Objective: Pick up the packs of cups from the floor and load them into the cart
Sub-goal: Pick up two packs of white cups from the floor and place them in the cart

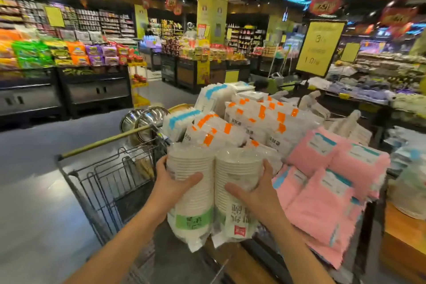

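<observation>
Left hand (171, 183) & right hand (255, 191), fingers wrapped round two clear-wrapped packs of stacked white paper cups (213, 191), hold them above the wire shopping cart (110, 182) nr its right rim; best lowered level into the basket, w/ steel bowls (147, 120) beyond.

glossy plastic-wrapped paper cups (191, 182), wire metal cart (108, 182)
</observation>
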